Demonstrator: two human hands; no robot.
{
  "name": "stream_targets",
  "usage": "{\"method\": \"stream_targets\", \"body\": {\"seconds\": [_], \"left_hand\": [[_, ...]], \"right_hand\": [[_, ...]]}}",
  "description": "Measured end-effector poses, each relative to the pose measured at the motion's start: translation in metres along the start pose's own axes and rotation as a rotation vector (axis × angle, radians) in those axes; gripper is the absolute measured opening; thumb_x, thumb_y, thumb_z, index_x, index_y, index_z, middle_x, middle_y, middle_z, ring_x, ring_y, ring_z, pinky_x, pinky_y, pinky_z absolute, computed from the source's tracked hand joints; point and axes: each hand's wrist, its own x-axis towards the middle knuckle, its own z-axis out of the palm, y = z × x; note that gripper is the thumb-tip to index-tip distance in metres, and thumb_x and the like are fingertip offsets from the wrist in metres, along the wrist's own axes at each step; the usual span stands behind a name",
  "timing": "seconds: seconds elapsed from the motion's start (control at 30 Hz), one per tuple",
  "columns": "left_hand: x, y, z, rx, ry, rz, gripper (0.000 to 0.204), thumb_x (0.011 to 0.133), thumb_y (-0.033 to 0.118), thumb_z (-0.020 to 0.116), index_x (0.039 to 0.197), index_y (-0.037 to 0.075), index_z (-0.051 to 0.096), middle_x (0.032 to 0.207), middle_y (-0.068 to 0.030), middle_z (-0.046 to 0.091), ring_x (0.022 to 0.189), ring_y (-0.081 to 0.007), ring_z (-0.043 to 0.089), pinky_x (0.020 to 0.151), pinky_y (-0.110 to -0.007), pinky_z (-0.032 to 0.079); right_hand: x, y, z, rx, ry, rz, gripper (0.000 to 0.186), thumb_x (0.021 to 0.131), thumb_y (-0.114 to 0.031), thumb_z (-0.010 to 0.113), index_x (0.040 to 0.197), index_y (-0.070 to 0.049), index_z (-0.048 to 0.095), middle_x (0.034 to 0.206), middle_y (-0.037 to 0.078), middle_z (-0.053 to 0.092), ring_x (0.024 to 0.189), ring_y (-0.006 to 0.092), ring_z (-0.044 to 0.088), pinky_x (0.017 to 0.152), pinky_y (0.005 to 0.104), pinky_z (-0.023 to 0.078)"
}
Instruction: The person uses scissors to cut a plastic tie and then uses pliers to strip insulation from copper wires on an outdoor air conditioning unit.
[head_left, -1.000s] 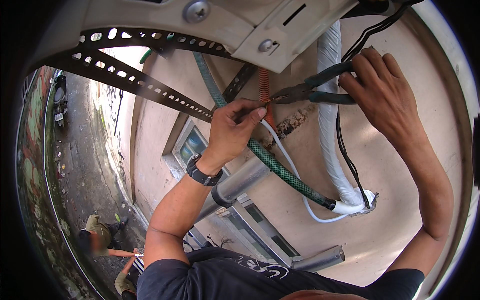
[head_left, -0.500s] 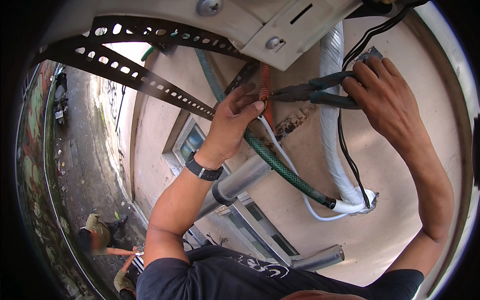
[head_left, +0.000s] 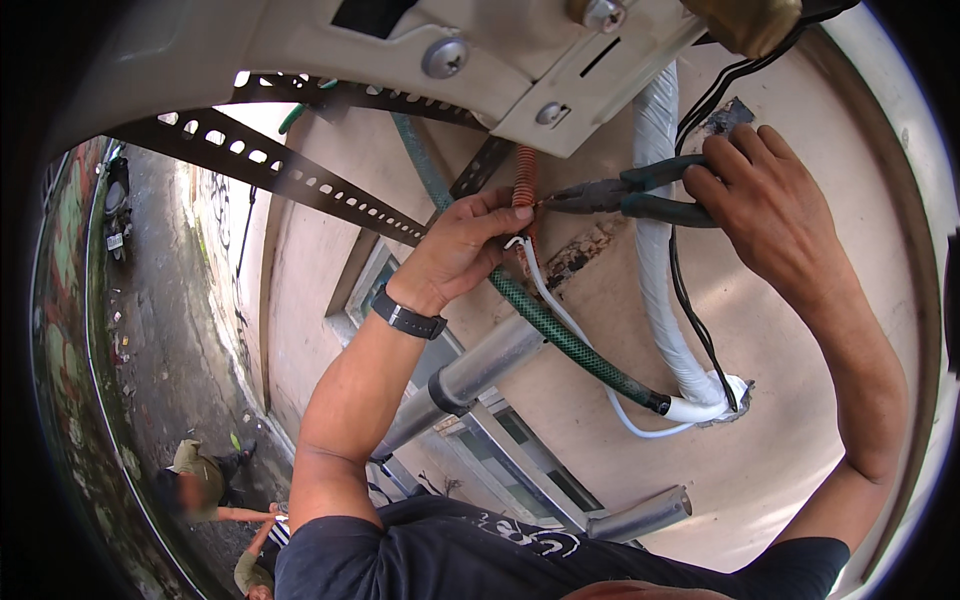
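Note:
My left hand (head_left: 455, 250) pinches the end of a thin white cable (head_left: 560, 305), its fingertips against an orange corrugated conduit (head_left: 525, 165); what exactly is between them is partly hidden. My right hand (head_left: 755, 205) grips dark-handled pliers (head_left: 600, 197), whose jaws reach a small copper-coloured wire end at my left fingertips. Whether the jaws are closed on it is too small to tell. Behind the cable runs a green braided hose (head_left: 560, 335); a white-wrapped pipe (head_left: 655, 300) passes behind the pliers down to a wall hole, alongside black cables (head_left: 690, 310).
Overhead are a cream metal housing (head_left: 510, 60) and perforated steel brackets (head_left: 270, 165). The wall (head_left: 760, 370) carries windows and metal pipes (head_left: 470, 370). Far below, at left, an alley (head_left: 170, 340) holds a parked motorbike (head_left: 118, 200) and two people (head_left: 200, 480).
The view has shifted, with more of the housing showing. My left fingers and the pliers' tip have moved onto the orange conduit, and the white cable's end now bends over.

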Motion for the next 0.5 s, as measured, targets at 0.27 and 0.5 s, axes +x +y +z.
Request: {"method": "stream_targets", "body": {"seconds": [0.27, 0.5], "left_hand": [[-0.003, -0.004, 0.014, 0.061, 0.099, 0.150, 0.054, 0.097, 0.006, 0.074, 0.142, 0.005, 0.046, 0.120, -0.0080, 0.066, 0.107, -0.0189, 0.065, 0.093, -0.034, 0.053], [-0.007, -0.012, 0.019, 0.323, 0.139, 0.350, 0.050, 0.099, 0.003, 0.071, 0.142, 0.006, 0.044, 0.127, -0.0109, 0.062, 0.114, -0.0167, 0.061, 0.099, -0.033, 0.052]], "right_hand": [[0.004, -0.003, -0.011, 0.037, -0.090, 0.014, 0.012, 0.089, -0.022, 0.073, 0.093, -0.011, 0.072, 0.091, 0.004, 0.065, 0.091, 0.0200, 0.065, 0.087, 0.0353, 0.052], [0.006, -0.005, -0.025, 0.215, -0.239, 0.063, 0.009, 0.091, -0.010, 0.070, 0.098, -0.008, 0.074, 0.092, 0.008, 0.067, 0.089, 0.0267, 0.066, 0.085, 0.0396, 0.053]]}}
